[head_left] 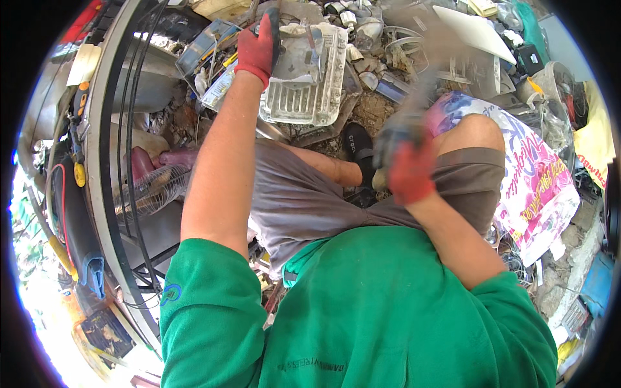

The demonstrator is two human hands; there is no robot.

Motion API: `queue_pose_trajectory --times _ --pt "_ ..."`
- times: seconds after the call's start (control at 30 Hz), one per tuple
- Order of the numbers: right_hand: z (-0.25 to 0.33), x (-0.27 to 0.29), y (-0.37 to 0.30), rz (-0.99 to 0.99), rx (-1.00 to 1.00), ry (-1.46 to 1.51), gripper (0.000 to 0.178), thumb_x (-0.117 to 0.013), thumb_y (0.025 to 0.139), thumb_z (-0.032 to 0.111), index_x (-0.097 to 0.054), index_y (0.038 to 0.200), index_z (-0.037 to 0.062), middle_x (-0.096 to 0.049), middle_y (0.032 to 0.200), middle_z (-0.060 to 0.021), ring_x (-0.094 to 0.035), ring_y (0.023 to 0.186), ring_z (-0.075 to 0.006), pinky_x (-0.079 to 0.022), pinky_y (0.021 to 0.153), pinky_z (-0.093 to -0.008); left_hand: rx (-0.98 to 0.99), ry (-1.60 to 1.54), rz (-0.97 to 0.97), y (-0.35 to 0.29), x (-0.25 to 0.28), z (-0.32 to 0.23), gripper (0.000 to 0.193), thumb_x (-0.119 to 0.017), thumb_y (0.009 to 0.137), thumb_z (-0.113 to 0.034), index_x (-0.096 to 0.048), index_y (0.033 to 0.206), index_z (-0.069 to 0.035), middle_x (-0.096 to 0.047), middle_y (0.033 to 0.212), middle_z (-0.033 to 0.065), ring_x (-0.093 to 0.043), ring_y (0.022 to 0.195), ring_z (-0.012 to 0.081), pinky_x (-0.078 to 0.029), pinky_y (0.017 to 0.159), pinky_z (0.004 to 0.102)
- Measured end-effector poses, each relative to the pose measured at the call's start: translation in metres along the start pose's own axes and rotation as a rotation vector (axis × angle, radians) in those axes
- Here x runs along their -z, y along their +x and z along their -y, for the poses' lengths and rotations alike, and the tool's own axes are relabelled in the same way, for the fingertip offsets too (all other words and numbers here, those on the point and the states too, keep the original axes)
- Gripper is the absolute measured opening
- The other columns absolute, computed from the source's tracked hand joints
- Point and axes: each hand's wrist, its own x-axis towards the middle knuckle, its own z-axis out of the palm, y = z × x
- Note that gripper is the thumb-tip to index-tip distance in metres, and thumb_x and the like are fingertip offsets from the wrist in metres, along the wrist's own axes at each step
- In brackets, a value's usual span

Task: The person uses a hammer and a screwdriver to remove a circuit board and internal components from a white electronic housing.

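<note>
My left hand (257, 50), in a red and dark glove, is closed at the upper left edge of a pale, dirty metal housing (333, 77). The housing has cooling ribs on its near part and a raised, box-like section farther back. Its gripped edge is partly hidden by the glove. My right hand (409, 161), gloved in red and grey, is smeared by motion above my lap. Its fingers wrap round a hammer (424, 90), whose handle end pokes out below the fist. The hammer's upper end is a brownish blur, right of the housing.
Scrap and broken parts (372, 64) lie heaped around the housing. A white panel (475, 32) leans at the back right. A printed plastic sack (533, 181) lies beside my right knee. On the left stand a metal frame (107, 129) with black cables and a wire fan guard (155, 191).
</note>
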Motion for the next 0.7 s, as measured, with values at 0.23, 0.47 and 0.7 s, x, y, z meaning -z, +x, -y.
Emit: queue_pose_trajectory --times 0.23,0.47,0.7 --pt "0.013 0.019 0.008 -0.075 0.033 -0.293 0.046 -0.056 0.103 0.034 -0.059 0.128 -0.0036 -0.067 0.118 -0.0233 -0.064 0.111 -0.0357 -0.049 0.098 -0.0401 -0.094 -0.106 0.062 -0.025 -0.018 -0.006 0.070 -0.062 0.093 -0.057 -0.062 0.122 0.007 -0.067 0.114 0.0302 -0.062 0.111 0.0401 -0.049 0.093 0.0445" --pt "0.010 0.011 0.001 -0.046 0.051 0.038 0.058 -0.056 0.100 0.047 -0.059 0.128 -0.0040 -0.065 0.120 -0.0252 -0.062 0.114 -0.0378 -0.047 0.100 -0.0430 -0.055 0.016 0.047 -0.012 -0.018 -0.027 0.067 -0.062 0.094 -0.054 -0.067 0.114 0.009 -0.068 0.108 0.0344 -0.064 0.108 0.0492 -0.051 0.090 0.0472" --pt "-0.003 0.023 0.012 -0.039 -0.251 -0.152 0.057 -0.057 0.100 0.048 -0.058 0.124 -0.0031 -0.064 0.111 -0.0215 -0.062 0.101 -0.0343 -0.049 0.086 -0.0404 -0.073 0.077 0.037 -0.012 -0.008 -0.014 0.070 -0.061 0.094 -0.056 -0.068 0.102 0.013 -0.068 0.103 0.0359 -0.066 0.104 0.0481 -0.050 0.089 0.0474"
